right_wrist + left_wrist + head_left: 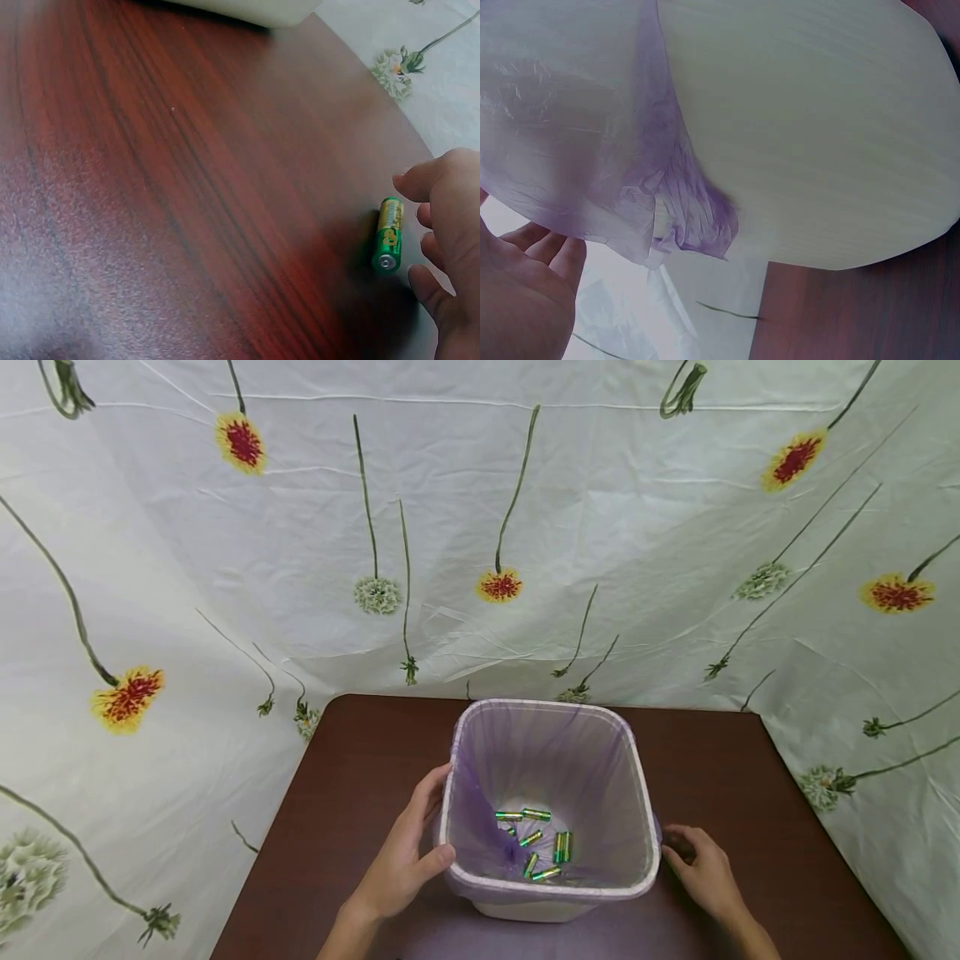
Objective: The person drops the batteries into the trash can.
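A square bin (557, 910) lined with a thin purple bag (686, 202) stands on the dark wooden table. Several green-and-gold batteries (531, 838) lie scattered on its bottom. My left hand (405, 852) rests against the bin's left side, thumb and fingers spread along the rim. In the left wrist view, its fingers (559, 251) are partly hidden behind the bag's loose edge. To the right of the bin, my right hand (701, 867) is low over the table. One more battery (388, 234) lies on the table there, between its parted thumb and fingers.
A white cloth with printed flowers (498, 585) hangs behind the table and along both sides. The brown tabletop (375, 760) extends left and right of the bin, with its back edge near the cloth.
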`<state>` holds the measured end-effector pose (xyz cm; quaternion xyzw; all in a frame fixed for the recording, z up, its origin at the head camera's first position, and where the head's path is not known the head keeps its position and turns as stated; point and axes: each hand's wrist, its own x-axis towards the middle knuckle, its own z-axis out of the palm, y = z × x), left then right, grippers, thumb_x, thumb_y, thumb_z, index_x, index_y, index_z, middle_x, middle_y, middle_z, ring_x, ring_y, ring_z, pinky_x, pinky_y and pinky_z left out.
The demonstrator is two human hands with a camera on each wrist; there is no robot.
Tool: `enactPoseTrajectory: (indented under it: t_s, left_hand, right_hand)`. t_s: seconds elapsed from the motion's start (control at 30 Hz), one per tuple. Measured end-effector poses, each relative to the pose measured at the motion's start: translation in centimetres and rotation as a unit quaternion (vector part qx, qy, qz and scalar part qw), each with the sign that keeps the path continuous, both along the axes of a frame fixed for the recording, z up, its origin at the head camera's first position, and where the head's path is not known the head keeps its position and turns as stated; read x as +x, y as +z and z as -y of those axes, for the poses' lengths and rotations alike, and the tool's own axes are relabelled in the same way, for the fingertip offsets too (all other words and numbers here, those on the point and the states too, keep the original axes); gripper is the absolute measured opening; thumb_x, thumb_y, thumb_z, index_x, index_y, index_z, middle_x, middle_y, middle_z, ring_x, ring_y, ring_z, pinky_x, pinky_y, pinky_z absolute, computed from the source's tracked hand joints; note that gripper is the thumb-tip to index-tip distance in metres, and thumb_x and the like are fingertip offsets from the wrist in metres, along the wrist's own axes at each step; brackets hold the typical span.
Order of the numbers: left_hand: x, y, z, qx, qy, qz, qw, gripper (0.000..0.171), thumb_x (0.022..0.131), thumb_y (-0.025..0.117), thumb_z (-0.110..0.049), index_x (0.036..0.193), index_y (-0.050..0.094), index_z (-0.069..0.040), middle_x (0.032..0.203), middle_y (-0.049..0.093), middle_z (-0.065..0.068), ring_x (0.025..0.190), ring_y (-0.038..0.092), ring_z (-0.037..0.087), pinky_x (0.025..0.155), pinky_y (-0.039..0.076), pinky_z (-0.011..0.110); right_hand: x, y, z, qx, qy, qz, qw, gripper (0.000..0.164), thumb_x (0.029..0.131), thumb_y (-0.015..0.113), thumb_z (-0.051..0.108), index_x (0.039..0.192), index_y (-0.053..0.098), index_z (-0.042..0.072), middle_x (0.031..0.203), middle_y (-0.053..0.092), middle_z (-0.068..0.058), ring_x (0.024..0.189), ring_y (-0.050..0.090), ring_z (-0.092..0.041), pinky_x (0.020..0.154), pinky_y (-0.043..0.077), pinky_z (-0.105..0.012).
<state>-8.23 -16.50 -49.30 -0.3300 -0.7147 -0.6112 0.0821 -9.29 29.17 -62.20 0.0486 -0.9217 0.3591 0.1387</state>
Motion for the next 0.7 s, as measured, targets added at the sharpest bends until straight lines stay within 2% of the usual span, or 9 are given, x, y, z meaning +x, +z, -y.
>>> enactPoseTrajectory:
  t_s: [0.4,0.57,0.7]
  left_hand:
    - [0.0,0.0,0.0,0.001,-0.002,-0.004,1.0000,0.076,0.099,0.062,-0.027,0.163,0.024,-0.009,0.160,0.037,0.012,0.145,0.039,0.032,0.118,0.029,0.030]
    - [0.1,0.1,-0.1,0.001,-0.001,-0.005,1.0000,0.076,0.100,0.061,-0.029,0.163,0.024,-0.009,0.160,0.038,0.012,0.145,0.039,0.032,0.118,0.028,0.030]
    - [0.1,0.1,-0.1,0.002,-0.001,-0.004,1.0000,0.076,0.100,0.062,-0.028,0.163,0.024,-0.008,0.160,0.038,0.012,0.146,0.039,0.032,0.118,0.028,0.030]
  right_hand:
    - [0.1,-0.8,0.1,0.011,-0.019,0.015,1.000,0.028,0.081,0.082,-0.007,0.107,0.074,0.002,0.092,0.065,-0.001,0.080,0.061,-0.012,0.068,0.054,-0.028]
    - [0.3,-1.7,0.3,0.030,-0.036,0.004,0.999,0.029,0.079,0.083,-0.007,0.106,0.074,0.001,0.093,0.066,-0.001,0.082,0.062,-0.014,0.070,0.053,-0.031]
    - [0.7,-2.3,0.4,0.049,-0.054,-0.022,0.997,0.029,0.078,0.085,-0.005,0.104,0.075,0.001,0.091,0.065,-0.001,0.081,0.063,-0.019,0.071,0.053,-0.038]
